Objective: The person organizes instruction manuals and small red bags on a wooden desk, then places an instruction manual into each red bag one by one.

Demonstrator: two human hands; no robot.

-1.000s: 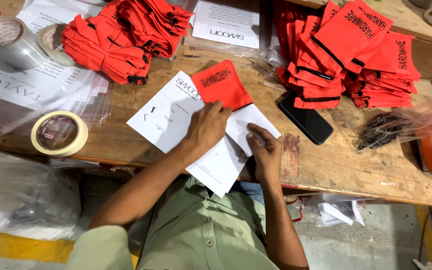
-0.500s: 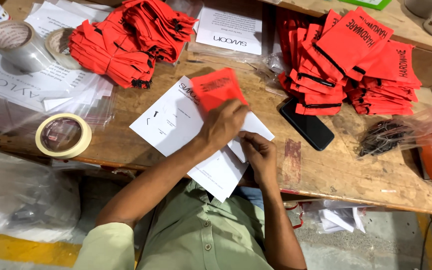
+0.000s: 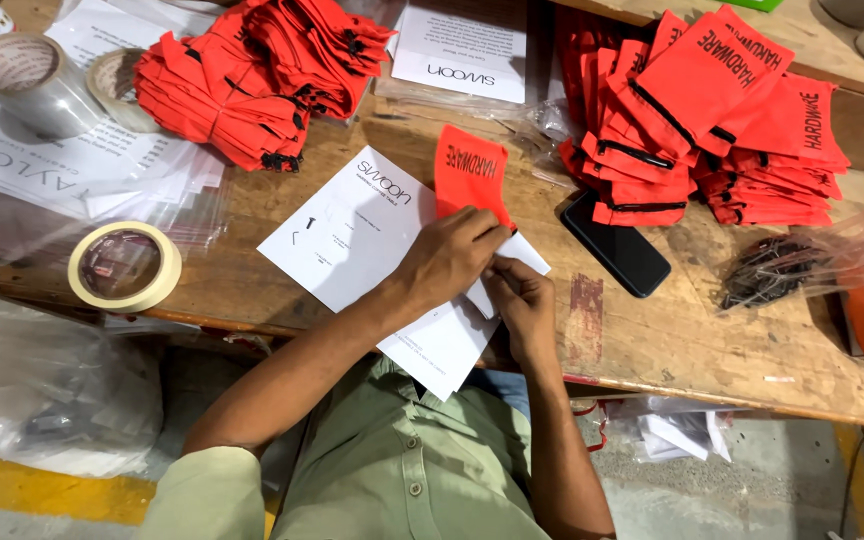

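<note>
Both hands meet at the pouch's lower edge: left hand pinching red pouch on the white sheets, right hand fingers pressed in beside it, probably gripping. Piles of pouches beyond my hands look finished; this one isn't.

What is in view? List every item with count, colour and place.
red pouch: one, red with black print, bench centre, under both hands
white sheets: a few, white, bench centre under the pouch
pouch piles: two heaps, red, far left and far right
phone: one, black, right of the hands
tape rolls: three, cream and clear, left side
clear bags: several, below and on the bench
bench: one, worn wood
left hand: on the pouch's lower edge
right hand: pinching beside it
</note>
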